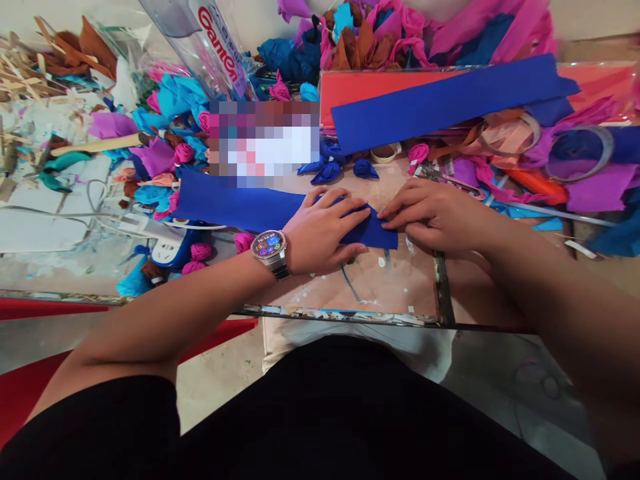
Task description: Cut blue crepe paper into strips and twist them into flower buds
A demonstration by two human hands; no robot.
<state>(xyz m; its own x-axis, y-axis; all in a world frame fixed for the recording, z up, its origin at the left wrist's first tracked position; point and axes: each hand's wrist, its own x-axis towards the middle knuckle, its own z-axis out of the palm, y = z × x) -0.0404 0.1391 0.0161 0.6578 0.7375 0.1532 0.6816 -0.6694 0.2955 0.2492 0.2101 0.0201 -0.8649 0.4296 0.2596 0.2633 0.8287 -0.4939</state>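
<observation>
A long blue paper strip (240, 200) lies across the tabletop in front of me. My left hand (327, 227) rests flat over its right part, fingers stretched out, a watch on the wrist. At the strip's right end, my right hand (433, 213) has its thumb and fingertips pinched together at the upper edge of the paper. The fingertips hide the exact spot they grip. Just beyond my hands sit small folded blue pieces (365, 169). A second wide blue strip (440, 100) lies over a red packet (345, 90) farther back.
A plastic bottle (215, 50) stands at the back left. Crumpled coloured paper crowds the back and both sides. Tape rolls (607, 157) and a scissors-like metal tool (453, 180) lie right. A power strip (173, 248) with cables is left. The table's front edge (340, 315) runs close to me.
</observation>
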